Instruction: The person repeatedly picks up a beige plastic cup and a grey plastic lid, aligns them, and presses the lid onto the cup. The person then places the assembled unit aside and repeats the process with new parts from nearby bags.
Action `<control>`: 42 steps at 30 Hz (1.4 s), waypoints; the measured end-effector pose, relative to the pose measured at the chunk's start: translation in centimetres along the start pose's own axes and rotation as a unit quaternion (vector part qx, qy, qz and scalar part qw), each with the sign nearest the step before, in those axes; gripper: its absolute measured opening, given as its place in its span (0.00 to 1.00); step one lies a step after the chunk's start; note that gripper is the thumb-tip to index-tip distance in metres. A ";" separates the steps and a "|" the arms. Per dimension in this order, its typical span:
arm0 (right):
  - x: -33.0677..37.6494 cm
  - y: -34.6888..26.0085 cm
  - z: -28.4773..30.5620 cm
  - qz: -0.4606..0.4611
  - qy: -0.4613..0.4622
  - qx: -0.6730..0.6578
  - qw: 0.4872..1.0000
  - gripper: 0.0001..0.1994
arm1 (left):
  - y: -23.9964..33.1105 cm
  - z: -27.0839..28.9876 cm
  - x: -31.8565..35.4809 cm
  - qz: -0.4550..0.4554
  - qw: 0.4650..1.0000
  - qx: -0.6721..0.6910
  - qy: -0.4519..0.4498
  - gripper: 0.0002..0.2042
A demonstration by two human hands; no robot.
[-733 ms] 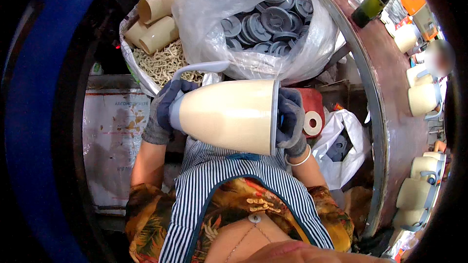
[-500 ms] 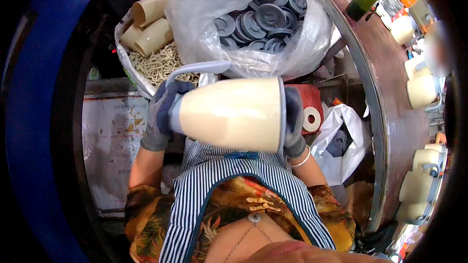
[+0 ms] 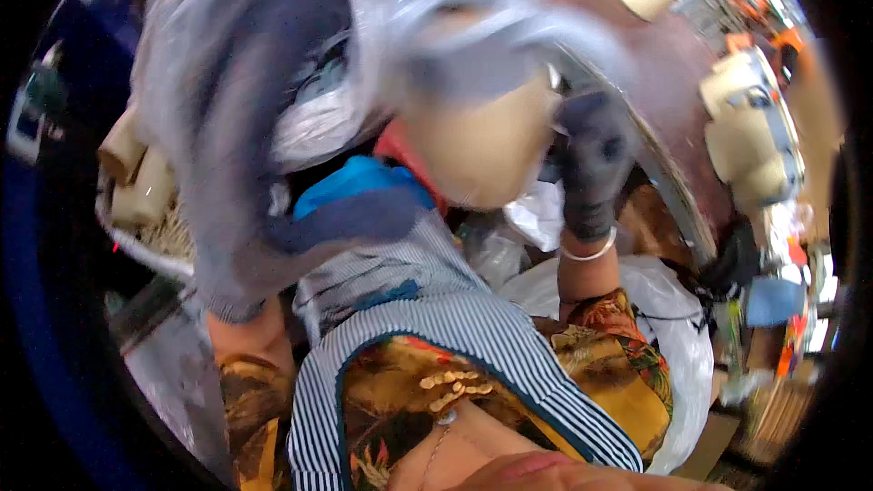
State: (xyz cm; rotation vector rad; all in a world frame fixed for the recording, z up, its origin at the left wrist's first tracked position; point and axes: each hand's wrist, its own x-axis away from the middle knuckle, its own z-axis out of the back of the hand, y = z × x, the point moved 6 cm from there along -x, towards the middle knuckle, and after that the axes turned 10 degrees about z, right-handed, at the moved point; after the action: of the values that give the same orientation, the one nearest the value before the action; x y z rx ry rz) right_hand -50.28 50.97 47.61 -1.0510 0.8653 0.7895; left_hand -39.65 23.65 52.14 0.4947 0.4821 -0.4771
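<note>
A cream jug (image 3: pixel 482 145) with a blue-grey rim and handle is held up in front of my apron, smeared by motion. My right hand (image 3: pixel 596 159), in a dark grey glove, grips its right side; the fingertips are partly hidden. My left hand (image 3: pixel 264 100), gloved as well, is raised close to the camera on the left, away from the jug. It is blurred, but its thumb stretches out to the right, apart from the fingers, and nothing shows in it. Bright blue material (image 3: pixel 364 184) lies above my lap, beside a red object (image 3: pixel 406 155) behind the jug.
At the left, a sack holds cream tubes (image 3: pixel 145 191). A clear plastic bag (image 3: pixel 318 123) is partly behind my left hand. On the curved brown table (image 3: pixel 673 64) at the right stand several cream jugs (image 3: pixel 750 145). A white bag (image 3: pixel 682 382) lies by my right elbow.
My left hand has let go of the jug and risen toward the camera. The jug has turned from lying sideways to roughly upright, in my right hand. The view has swung to the right.
</note>
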 end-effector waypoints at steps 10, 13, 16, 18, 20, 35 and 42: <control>-10.5 16.3 17.6 0.139 0.022 0.314 0.939 0.35 | -3.4 -7.7 3.9 0.173 0.965 0.191 0.054 0.24; -10.6 22.3 20.7 -0.123 0.020 0.227 0.966 0.30 | -3.8 -8.3 4.5 0.180 0.977 0.110 0.020 0.22; -3.0 8.8 17.0 -0.181 -0.091 0.159 0.966 0.22 | -6.6 -10.1 7.0 0.246 0.959 0.144 0.001 0.21; 5.2 5.2 12.0 -0.295 -0.279 0.018 0.914 0.18 | -7.4 -10.2 9.8 0.290 0.951 0.111 -0.006 0.20; 13.3 2.4 9.5 -0.403 -0.583 0.016 0.705 0.19 | -8.4 -11.3 11.0 0.346 0.926 0.146 -0.019 0.20; 38.7 -4.7 12.1 -0.498 -0.640 0.216 0.544 0.42 | -8.5 -13.1 10.7 0.265 0.959 0.072 -0.071 0.17; 43.2 0.0 21.9 -0.473 -0.496 0.334 0.647 0.38 | -10.0 -13.3 12.0 0.260 0.961 0.036 -0.086 0.18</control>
State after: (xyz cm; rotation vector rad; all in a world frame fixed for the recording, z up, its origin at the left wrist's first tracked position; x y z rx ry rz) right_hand -26.45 77.45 14.82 -0.1588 -0.4098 0.0009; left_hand -39.82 19.41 32.08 0.6200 0.1529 -0.0286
